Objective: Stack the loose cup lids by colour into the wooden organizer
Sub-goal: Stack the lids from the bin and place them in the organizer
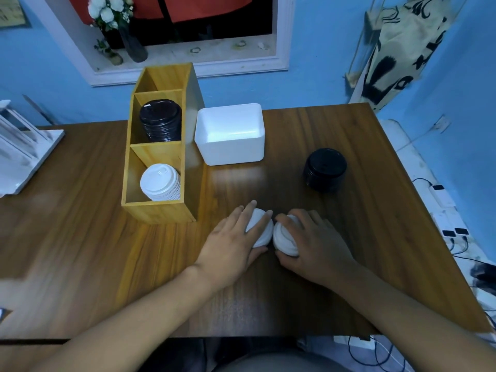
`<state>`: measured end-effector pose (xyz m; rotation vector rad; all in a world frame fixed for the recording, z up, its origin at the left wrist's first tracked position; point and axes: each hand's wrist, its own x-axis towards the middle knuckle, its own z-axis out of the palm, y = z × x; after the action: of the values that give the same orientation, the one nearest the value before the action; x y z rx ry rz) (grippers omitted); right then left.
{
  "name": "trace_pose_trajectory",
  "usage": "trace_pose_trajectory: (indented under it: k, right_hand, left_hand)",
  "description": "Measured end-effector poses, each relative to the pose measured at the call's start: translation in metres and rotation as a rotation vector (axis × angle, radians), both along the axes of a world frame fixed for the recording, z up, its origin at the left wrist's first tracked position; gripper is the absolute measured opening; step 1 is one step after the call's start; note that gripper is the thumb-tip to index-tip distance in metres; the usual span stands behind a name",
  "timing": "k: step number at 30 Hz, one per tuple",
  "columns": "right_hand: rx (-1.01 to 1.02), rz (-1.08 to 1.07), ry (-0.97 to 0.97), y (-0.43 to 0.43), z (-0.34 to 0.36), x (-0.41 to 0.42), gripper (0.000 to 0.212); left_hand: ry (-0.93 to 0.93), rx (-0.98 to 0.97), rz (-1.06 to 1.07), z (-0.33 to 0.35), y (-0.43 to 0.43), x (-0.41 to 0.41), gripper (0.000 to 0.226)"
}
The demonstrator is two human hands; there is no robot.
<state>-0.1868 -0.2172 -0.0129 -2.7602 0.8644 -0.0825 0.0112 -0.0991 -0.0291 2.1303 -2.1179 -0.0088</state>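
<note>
White lids lay in two short stacks on the desk (pixel 80 237), my left hand (pixel 230 245) cupped over one stack (pixel 259 229), my right hand (pixel 319 245) gripping the other stack (pixel 285 240), ready, I judged, to lift into the wooden organizer's (pixel 158 210) nearest compartment.
</note>
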Motion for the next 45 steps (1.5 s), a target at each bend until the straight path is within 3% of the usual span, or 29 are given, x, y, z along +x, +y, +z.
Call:
trace_pose_trajectory:
  k: [5,13,20,22,26,29,33,37,40,45]
  right_hand:
    - [0.041,-0.037,0.061,0.003,0.008,-0.003,0.087]
    - [0.003,-0.081,0.095,0.006,0.017,0.011,0.081]
    - [-0.061,-0.072,0.079,0.007,0.005,0.011,0.077]
    - [-0.03,-0.048,0.063,0.003,0.005,0.008,0.078]
    - [0.158,-0.068,-0.06,-0.007,0.012,0.002,0.084]
    - [0.234,-0.162,-0.301,-0.012,0.025,0.003,0.085]
    - [0.45,-0.14,-0.507,-0.007,0.035,0.027,0.076]
    - [0.461,-0.012,-0.429,0.001,0.025,0.048,0.077]
    - [0.405,0.026,-0.345,0.0,0.018,0.052,0.083]
    - [0.535,-0.042,-0.393,-0.003,0.016,0.049,0.087]
  left_hand:
    - [0.127,0.106,0.083,0.016,-0.001,-0.007,0.069]
    - [-0.017,0.109,0.105,0.021,-0.01,-0.02,0.059]
    - [-0.087,-0.008,0.13,0.0,-0.01,-0.028,0.059]
    - [0.028,-0.047,0.12,-0.001,-0.008,-0.025,0.062]
    - [0.575,-0.109,0.263,-0.001,0.002,-0.009,0.094]
    - [0.536,-0.109,0.37,-0.005,0.003,-0.003,0.102]
    - [0.604,-0.144,0.31,0.001,0.004,-0.002,0.082]
    - [0.665,-0.195,0.247,0.002,0.002,0.001,0.08]
    - [0.686,-0.199,0.281,-0.007,0.003,0.001,0.091]
    - [0.815,-0.281,0.336,-0.009,0.009,-0.004,0.107]
